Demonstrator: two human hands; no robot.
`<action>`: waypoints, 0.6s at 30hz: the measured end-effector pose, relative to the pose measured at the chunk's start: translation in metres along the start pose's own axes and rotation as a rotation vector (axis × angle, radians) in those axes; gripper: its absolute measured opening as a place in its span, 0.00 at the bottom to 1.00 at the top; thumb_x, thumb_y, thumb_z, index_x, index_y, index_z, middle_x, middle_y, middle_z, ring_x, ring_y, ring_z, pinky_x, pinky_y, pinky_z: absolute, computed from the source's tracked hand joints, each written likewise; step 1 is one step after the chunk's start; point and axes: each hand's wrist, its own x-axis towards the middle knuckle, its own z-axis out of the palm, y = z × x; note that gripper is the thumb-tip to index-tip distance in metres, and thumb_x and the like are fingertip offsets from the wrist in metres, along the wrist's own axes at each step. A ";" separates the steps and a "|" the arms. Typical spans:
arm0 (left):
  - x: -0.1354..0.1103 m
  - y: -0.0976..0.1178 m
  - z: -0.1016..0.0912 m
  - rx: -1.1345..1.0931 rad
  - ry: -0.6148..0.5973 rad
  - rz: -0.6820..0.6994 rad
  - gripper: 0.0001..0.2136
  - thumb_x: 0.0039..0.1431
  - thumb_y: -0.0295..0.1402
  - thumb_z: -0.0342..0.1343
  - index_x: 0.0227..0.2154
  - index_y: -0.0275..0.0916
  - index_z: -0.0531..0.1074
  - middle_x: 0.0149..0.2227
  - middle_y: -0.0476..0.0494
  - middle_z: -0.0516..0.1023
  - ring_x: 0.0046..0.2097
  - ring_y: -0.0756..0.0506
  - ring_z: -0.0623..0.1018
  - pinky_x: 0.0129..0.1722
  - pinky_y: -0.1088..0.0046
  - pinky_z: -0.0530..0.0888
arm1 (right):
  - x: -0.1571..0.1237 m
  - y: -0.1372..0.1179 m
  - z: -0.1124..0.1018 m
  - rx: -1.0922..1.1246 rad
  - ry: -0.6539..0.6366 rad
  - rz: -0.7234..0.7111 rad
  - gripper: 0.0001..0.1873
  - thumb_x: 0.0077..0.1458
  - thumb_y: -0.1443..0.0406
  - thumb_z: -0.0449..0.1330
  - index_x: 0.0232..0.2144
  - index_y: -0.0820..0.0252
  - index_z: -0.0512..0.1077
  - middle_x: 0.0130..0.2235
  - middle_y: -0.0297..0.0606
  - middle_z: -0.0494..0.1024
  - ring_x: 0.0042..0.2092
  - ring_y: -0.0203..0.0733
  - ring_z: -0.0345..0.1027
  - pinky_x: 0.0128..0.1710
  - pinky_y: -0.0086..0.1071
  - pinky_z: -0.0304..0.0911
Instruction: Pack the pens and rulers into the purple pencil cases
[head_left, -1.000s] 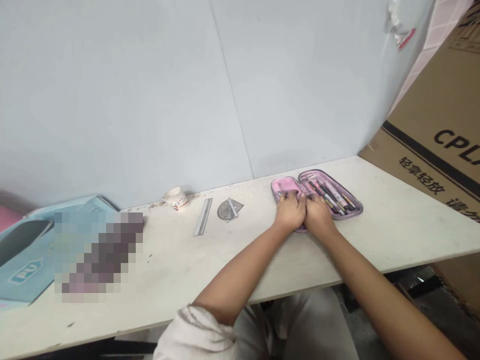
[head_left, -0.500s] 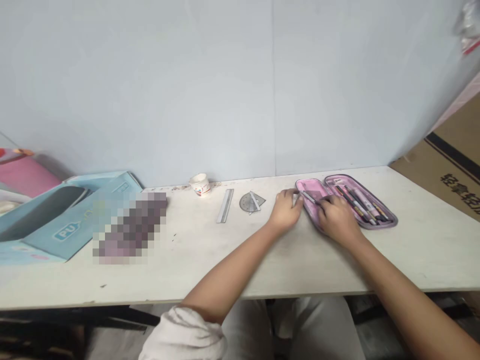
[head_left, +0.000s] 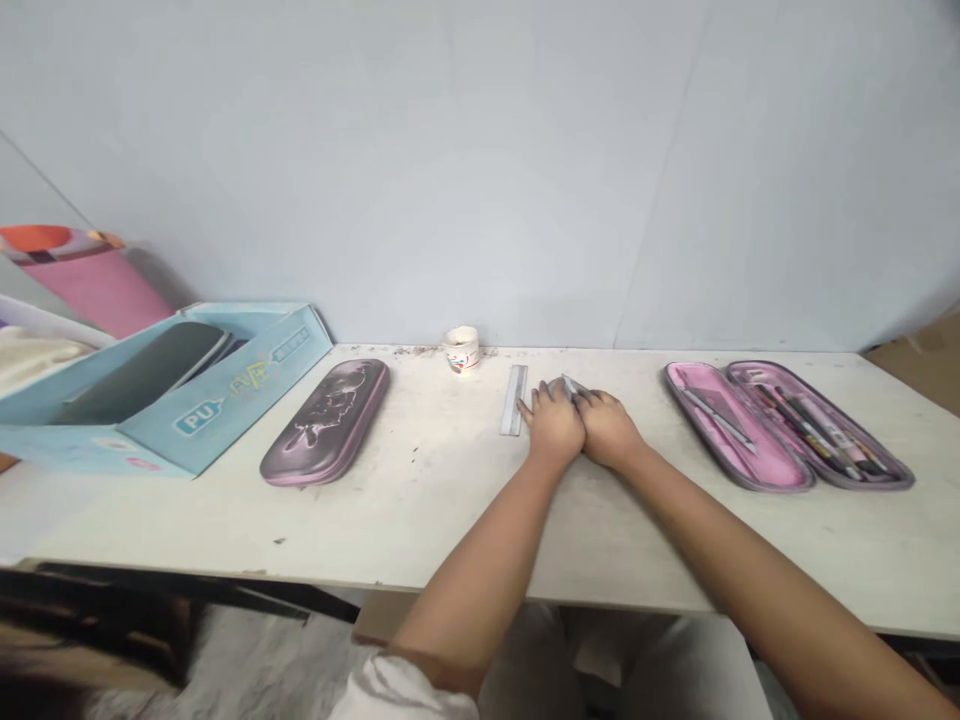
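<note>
My left hand rests over a clear grey protractor, with its fingers spread and mostly covering it. Touching it on the right is my right hand. Its bent fingers close on a small clear set square, of which only a pale tip shows. A clear straight ruler lies flat just left of my left fingers. To the right lies an unzipped pink pencil case, spread open. A silver pen or compass-like tool lies in its left half, and several pens and pencils fill the right half.
A closed dark purple pencil case lies left on the white table. Beyond it stands a light blue box holding a dark case. A paper cup stands near the wall; a cardboard box is far right.
Both hands have left the open pencil case and moved left onto the protractor and set square. The silver tool now lies in the case. The view has turned left.
</note>
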 end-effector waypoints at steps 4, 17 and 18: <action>0.001 0.003 0.001 -0.103 -0.005 -0.004 0.24 0.57 0.27 0.41 0.58 0.35 0.55 0.60 0.31 0.58 0.61 0.39 0.58 0.60 0.48 0.44 | 0.002 0.003 -0.003 -0.037 -0.030 -0.049 0.17 0.53 0.69 0.49 0.44 0.69 0.69 0.47 0.49 0.73 0.49 0.46 0.63 0.50 0.34 0.54; 0.016 0.017 0.017 -0.947 0.026 0.157 0.31 0.54 0.22 0.42 0.61 0.40 0.44 0.64 0.41 0.50 0.62 0.47 0.58 0.61 0.65 0.56 | -0.014 0.023 -0.031 -0.110 0.079 -0.044 0.14 0.55 0.73 0.47 0.38 0.69 0.70 0.35 0.50 0.76 0.38 0.46 0.70 0.38 0.35 0.60; 0.016 0.026 0.018 -0.959 0.014 0.203 0.31 0.55 0.22 0.42 0.61 0.42 0.44 0.64 0.42 0.49 0.62 0.47 0.57 0.61 0.64 0.55 | -0.019 0.029 -0.035 -0.109 0.102 -0.015 0.14 0.56 0.73 0.46 0.40 0.69 0.69 0.35 0.50 0.76 0.38 0.46 0.70 0.37 0.35 0.60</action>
